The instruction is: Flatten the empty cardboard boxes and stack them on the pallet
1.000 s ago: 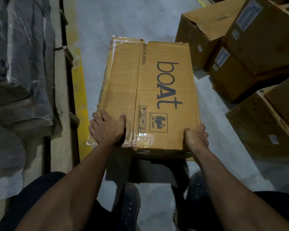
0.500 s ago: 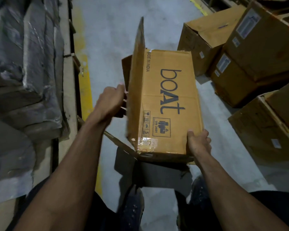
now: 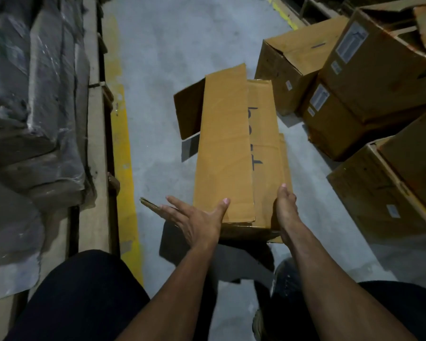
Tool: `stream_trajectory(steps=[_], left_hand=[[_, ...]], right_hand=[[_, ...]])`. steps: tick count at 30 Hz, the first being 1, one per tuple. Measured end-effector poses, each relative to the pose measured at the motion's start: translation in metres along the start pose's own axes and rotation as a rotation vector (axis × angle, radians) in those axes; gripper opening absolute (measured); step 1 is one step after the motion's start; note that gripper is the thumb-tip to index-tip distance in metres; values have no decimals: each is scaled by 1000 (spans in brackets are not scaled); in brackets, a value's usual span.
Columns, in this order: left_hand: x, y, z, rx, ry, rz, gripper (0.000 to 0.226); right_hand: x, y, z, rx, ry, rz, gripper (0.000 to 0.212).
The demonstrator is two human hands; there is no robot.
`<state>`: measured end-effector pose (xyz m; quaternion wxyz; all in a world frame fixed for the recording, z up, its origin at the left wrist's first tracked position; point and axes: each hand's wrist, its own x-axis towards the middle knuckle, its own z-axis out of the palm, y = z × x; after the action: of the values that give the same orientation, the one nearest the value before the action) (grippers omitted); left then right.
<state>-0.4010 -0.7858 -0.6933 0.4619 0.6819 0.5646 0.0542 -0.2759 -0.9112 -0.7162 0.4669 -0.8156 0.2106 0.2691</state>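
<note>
A brown cardboard box (image 3: 231, 153) with dark printed letters is held in front of me above the floor. Its long left flap is folded over to the right and covers most of the lettering. A short end flap (image 3: 188, 109) stands open at the far left, and another (image 3: 150, 204) juts out near my left hand. My left hand (image 3: 197, 217) has straight, spread fingers, thumb on the folded flap's near corner. My right hand (image 3: 284, 207) grips the box's near right corner, thumb on top.
Several brown boxes (image 3: 369, 77) with white labels are piled at the right. Plastic-wrapped goods (image 3: 32, 102) sit on a wooden pallet (image 3: 94, 148) along the left. A yellow line (image 3: 123, 153) runs down the grey concrete floor (image 3: 182, 33). My legs and shoes are below.
The left flap, taped down one second ago, was lifted upright by my left hand and now lies folded over the box's top. My left hand dropped to the near corner. My right hand kept its grip.
</note>
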Motion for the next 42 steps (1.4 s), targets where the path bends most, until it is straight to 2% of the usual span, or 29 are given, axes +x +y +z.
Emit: stream_trajectory(steps=[6,7,10,11,13,15,19,22,23,25,26,29,31,33,35,37,38,42], left_hand=[[12,-7,8,-107,28,-33,145],[15,-7,8,-93,-1,-35,137],[33,-6,0,-58,-130,-10,91],[36,-4,-5,-72,-163,-6,83],[37,0,-10,-58,-200,-3,81],[33,4,-12,54,-188,23,80],[28,29,-27,281,-57,125,72],[16,62,-43,380,27,245,59],[11,72,-47,401,47,293,54],[1,88,-55,477,91,392,47],[-2,95,-58,534,120,434,45],[-14,93,-50,641,141,527,34],[-22,72,-27,613,35,577,31],[-18,42,-3,598,-127,585,35],[-4,10,12,644,-393,532,44],[6,-22,17,815,-699,539,56],[8,-37,18,919,-782,573,64],[12,-66,22,1029,-769,619,79]], right_hand=[[-1,0,1,-38,-28,-32,83],[2,1,1,-45,-24,-40,85],[4,1,0,-74,-31,-54,89],[5,1,0,-74,-40,-65,91],[5,-1,0,-65,-55,-65,99],[4,-2,0,-19,-84,-50,106],[0,-6,4,109,-143,-47,100],[-5,-15,8,216,-240,-7,122],[-8,-17,10,260,-296,4,114],[-16,-20,13,337,-404,23,68],[-15,-17,17,366,-457,55,56],[-15,-7,25,363,-486,125,56],[-13,0,28,338,-448,171,60],[-10,13,25,341,-338,203,59],[-3,31,16,282,-127,229,53],[10,52,6,68,75,278,70],[14,58,2,-71,134,314,78],[11,60,8,-298,62,353,80]])
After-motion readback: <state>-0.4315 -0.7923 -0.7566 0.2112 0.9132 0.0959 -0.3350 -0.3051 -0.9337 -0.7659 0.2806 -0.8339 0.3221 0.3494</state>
